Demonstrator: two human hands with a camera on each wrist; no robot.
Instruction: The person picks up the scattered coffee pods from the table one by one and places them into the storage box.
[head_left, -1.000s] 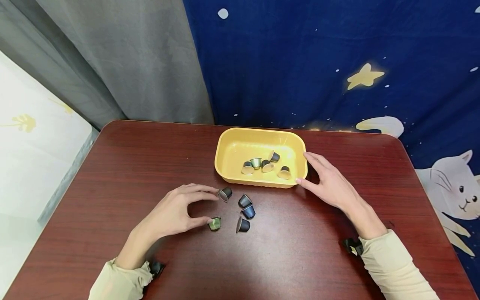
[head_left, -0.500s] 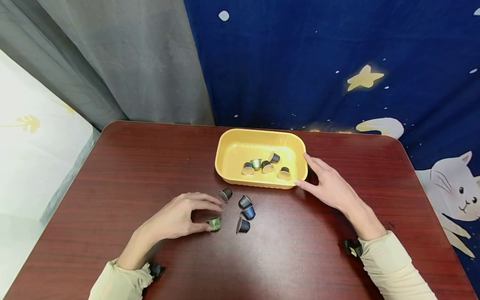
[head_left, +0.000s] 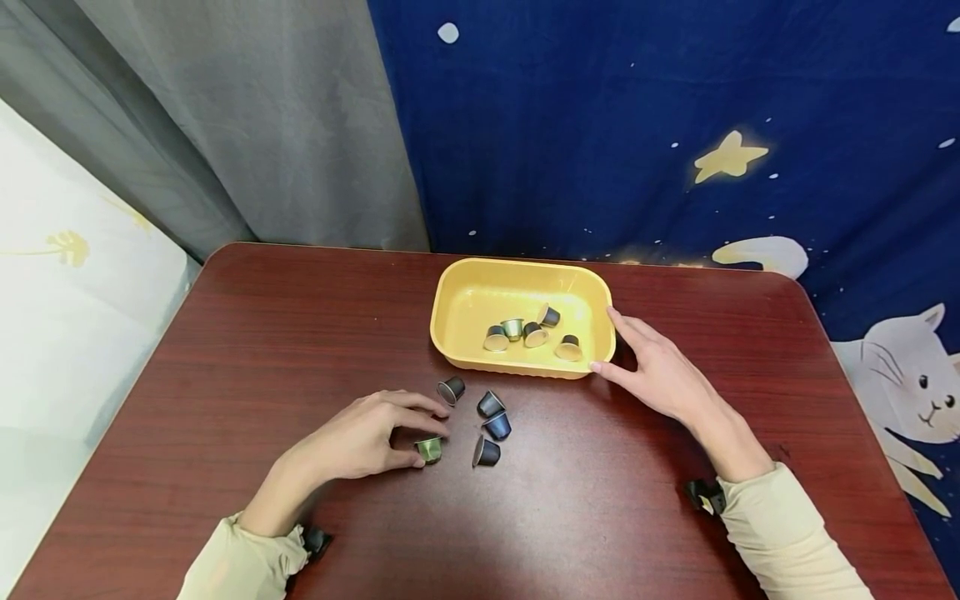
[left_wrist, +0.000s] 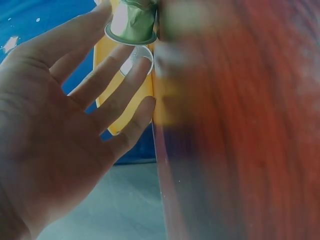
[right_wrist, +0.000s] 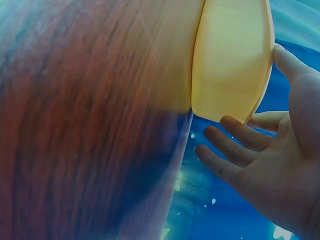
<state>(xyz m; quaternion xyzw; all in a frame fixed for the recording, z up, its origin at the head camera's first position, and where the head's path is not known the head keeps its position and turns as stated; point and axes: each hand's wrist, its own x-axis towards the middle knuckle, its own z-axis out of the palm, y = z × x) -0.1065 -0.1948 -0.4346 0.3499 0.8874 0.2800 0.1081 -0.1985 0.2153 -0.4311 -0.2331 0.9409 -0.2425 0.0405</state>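
Note:
In the head view my left hand [head_left: 367, 436] arches over the table beside a green coffee capsule [head_left: 429, 450]. Its thumb tip is right at the capsule's near side, while the other fingers reach past the far side, apart from it. The left wrist view shows those fingers spread, with the green capsule [left_wrist: 132, 22] at the top. My right hand [head_left: 660, 375] rests its thumb and fingertips against the right end of a yellow bin [head_left: 465, 360]. From the right wrist, the fingers look spread at the wall of the bin [right_wrist: 230, 60].
Right of the left hand lie a dark capsule [head_left: 452, 389], a grey one [head_left: 491, 404], a blue one [head_left: 497, 426] and a black one [head_left: 487, 452]. Several more capsules [head_left: 512, 328] sit inside the bin. Curtains hang behind the brown table [head_left: 315, 317].
My left hand has lowered slightly toward me, its fingers moving from the dark capsule to around the green one. The right hand stays at the bin.

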